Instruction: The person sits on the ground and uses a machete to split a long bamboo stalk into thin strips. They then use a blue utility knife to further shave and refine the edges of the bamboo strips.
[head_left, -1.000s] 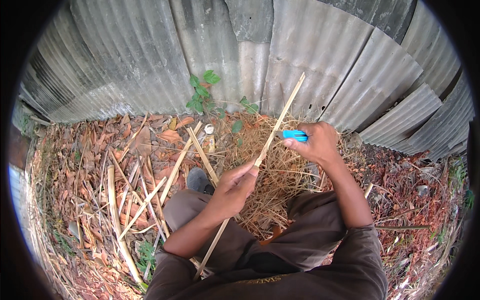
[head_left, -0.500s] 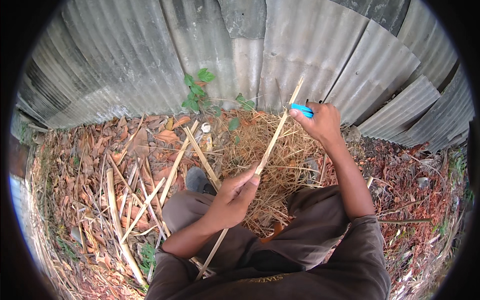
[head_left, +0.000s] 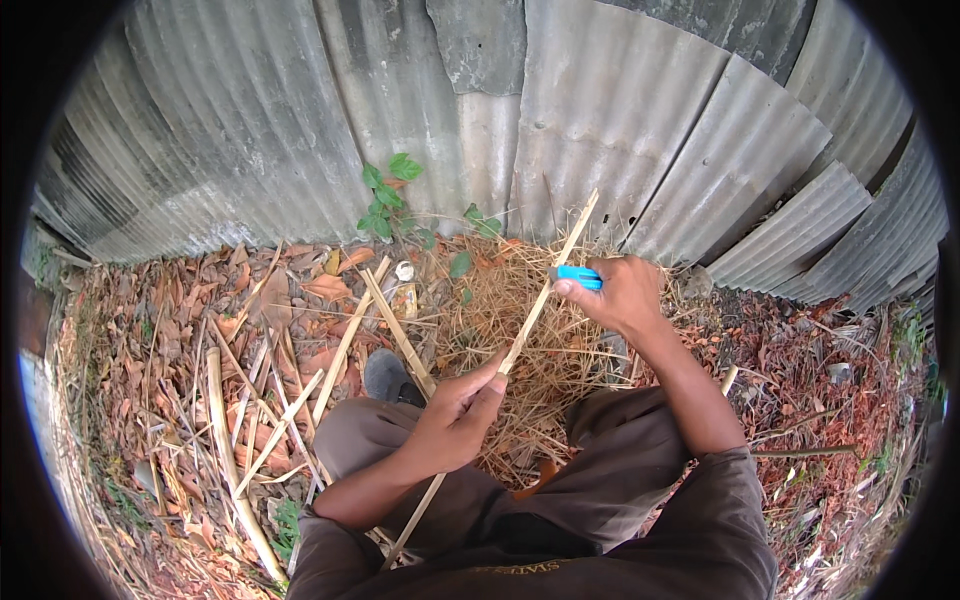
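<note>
A long, pale bamboo strip (head_left: 533, 318) slants up and away from my lap, its split-looking tip pointing toward the wall. My left hand (head_left: 460, 418) is closed around its middle, thumb along the top, and the lower end runs down over my leg. Closed on a blue utility knife (head_left: 580, 277), my right hand (head_left: 630, 297) is farther up the strip. The knife's front end meets the strip's side below the tip; its blade is too small to make out clearly. Beneath the strip lies a heap of thin straw-coloured shavings (head_left: 560, 345).
A grey corrugated metal wall (head_left: 430, 130) stands ahead, with a green leafy plant (head_left: 380, 205) at its foot. Several bamboo pieces (head_left: 225, 430) lie on dry leaves (head_left: 300, 285) to the left. My shoe (head_left: 388, 377) is beside them. Reddish litter (head_left: 810, 400) covers the ground at right.
My right hand with the utility knife has slid down along the bamboo strip, nearer to my left hand. The left hand keeps its hold. The whole view has shifted slightly.
</note>
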